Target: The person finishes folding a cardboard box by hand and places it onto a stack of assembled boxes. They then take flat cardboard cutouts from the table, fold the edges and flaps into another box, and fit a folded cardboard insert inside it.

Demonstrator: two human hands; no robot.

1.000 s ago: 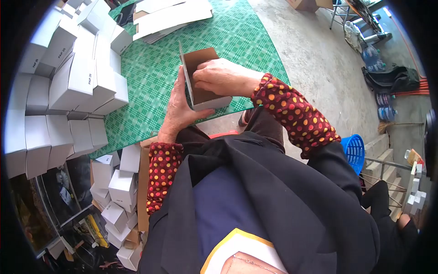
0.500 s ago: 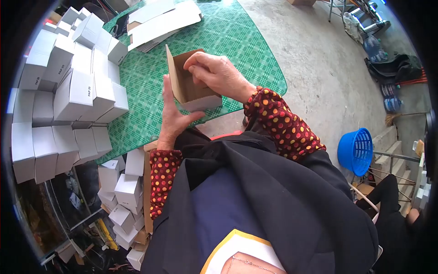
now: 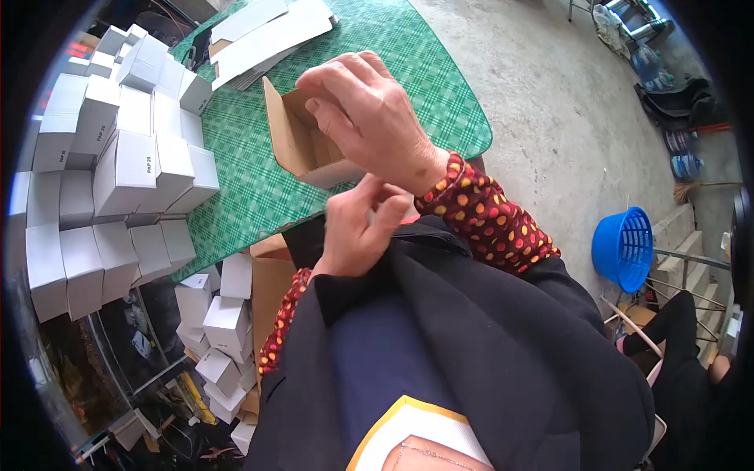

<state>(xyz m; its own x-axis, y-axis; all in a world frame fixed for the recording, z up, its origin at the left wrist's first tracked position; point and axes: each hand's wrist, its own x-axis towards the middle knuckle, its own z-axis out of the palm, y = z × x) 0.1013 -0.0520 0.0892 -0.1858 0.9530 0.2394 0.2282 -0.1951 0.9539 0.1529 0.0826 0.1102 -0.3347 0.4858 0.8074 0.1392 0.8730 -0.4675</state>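
Observation:
A small cardboard box (image 3: 292,141), brown inside and white outside, stands with its top open at the near edge of the table. Over its right side hovers my right hand (image 3: 373,118), thumb apart from the bent fingers, with nothing visible in it. The hand hides part of the box's inside. Just in front of the box, below my right wrist, is my left hand (image 3: 353,231). It has let the box go; its fingers are loosely bent, the thumb stands apart, and I see nothing in it. Some of its fingertips are blurred.
White boxes (image 3: 129,169) are stacked on the table's left, and more white boxes (image 3: 228,322) lie below its edge. Flat cardboard sheets (image 3: 271,43) rest on the green checked tablecloth (image 3: 243,177). A blue basket (image 3: 620,251) and a seated person (image 3: 671,353) are to the right.
My left hand has left the box's left side and moved right, toward my body. My right hand has lifted out of the box and its fingers have spread.

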